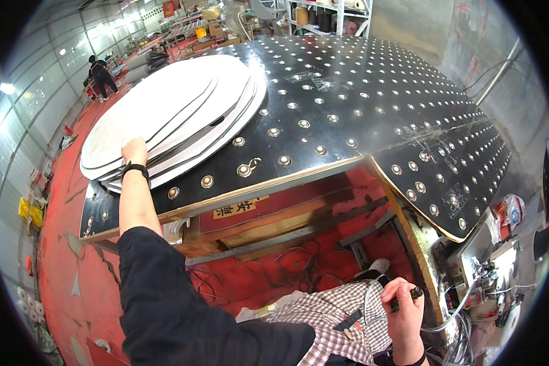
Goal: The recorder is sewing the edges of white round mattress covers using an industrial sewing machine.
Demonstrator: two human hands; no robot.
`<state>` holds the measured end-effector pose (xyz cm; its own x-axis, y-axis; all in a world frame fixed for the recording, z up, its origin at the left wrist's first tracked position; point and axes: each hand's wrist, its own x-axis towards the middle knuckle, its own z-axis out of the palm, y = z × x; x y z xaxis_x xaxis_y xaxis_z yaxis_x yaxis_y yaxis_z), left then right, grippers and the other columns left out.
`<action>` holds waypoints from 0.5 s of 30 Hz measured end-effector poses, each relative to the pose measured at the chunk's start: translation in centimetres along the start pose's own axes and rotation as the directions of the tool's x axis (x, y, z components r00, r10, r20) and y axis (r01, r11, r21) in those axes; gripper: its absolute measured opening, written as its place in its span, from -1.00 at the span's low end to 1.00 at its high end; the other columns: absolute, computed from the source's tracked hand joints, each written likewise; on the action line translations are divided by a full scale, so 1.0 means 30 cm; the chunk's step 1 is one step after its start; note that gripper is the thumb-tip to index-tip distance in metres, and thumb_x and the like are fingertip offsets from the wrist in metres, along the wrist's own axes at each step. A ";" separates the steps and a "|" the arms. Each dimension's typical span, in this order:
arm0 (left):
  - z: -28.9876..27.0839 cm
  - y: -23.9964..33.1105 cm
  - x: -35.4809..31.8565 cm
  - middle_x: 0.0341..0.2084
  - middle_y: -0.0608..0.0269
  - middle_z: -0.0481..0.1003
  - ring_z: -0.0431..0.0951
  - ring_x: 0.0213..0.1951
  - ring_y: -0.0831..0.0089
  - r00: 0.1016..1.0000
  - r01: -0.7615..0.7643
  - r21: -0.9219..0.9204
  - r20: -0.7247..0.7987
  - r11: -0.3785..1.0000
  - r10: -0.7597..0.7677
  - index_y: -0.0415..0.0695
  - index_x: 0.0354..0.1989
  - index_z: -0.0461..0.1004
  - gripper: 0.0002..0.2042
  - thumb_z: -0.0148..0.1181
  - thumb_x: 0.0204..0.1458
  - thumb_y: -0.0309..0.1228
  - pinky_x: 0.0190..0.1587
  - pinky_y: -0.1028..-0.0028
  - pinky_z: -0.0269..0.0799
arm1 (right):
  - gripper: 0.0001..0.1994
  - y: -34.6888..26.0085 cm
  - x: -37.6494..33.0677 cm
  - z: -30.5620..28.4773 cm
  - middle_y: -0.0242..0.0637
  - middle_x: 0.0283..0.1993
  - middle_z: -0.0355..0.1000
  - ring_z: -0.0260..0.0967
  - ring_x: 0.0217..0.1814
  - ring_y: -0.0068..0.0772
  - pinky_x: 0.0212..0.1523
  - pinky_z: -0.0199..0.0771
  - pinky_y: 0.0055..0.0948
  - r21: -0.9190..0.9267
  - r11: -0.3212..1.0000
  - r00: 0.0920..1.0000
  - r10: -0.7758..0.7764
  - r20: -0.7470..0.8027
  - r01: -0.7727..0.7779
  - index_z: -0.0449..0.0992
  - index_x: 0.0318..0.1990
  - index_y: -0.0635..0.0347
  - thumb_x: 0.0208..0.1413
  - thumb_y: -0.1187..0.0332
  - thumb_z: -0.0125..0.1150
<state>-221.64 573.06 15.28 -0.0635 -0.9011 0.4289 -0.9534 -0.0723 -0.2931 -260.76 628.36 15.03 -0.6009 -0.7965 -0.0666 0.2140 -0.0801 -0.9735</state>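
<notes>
A stack of large white oval sheets with dark edges lies on the left end of a black table. At the stack's near edge, my left hand has its fingers curled on an upper sheet. My right hand is low at the right, above my lap, closed around a small dark cylindrical tool. The tool's exact kind is hidden by the fingers. A pale cord or hose runs beside this hand.
Metal ball rollers stud the black table top, which has a cut-out in front of me. Machine parts and cables crowd the right. A person stands far off on the red floor. Shelves stand behind the table.
</notes>
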 end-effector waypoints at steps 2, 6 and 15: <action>0.046 -0.047 0.044 -0.45 0.05 0.55 0.58 -0.35 0.22 0.992 -0.085 0.094 -0.081 0.992 0.093 -0.13 -0.48 0.58 -0.80 -0.03 -0.08 -0.45 -0.31 0.28 0.47 | -0.65 0.042 0.001 -0.035 -0.32 -0.56 0.29 0.12 -0.61 -0.61 -0.64 0.06 -0.65 0.033 0.998 0.995 0.056 -0.088 -0.053 0.35 -0.59 0.25 0.18 0.23 -0.05; 0.061 -0.070 0.115 -0.48 0.00 0.53 0.57 -0.36 0.15 0.975 -0.198 0.161 -0.072 0.967 0.212 -0.16 -0.53 0.56 -0.80 -0.05 -0.07 -0.46 -0.30 0.26 0.47 | -0.66 0.089 -0.040 -0.082 -0.32 -0.59 0.29 0.10 -0.67 -0.60 -0.69 0.03 -0.65 0.010 0.993 0.940 0.115 -0.322 -0.118 0.32 -0.61 0.21 0.17 0.25 -0.02; -0.270 0.137 0.240 -0.27 0.05 0.50 0.48 -0.19 0.07 0.859 -0.068 -0.546 -0.458 0.835 -0.230 -0.15 -0.21 0.46 -0.70 -0.11 0.08 -0.23 -0.16 0.20 0.35 | -0.67 0.193 -0.140 -0.225 -0.31 -0.61 0.30 0.13 -0.70 -0.55 -0.70 0.09 -0.61 0.195 0.974 0.860 0.193 -0.472 -0.112 0.34 -0.59 0.23 0.17 0.25 -0.01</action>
<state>-228.41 569.74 24.10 0.0297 -0.5613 0.8271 -0.9529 0.2341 0.1931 -262.18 635.30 8.20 -0.8393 -0.4175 -0.3484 0.4257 -0.1058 -0.8987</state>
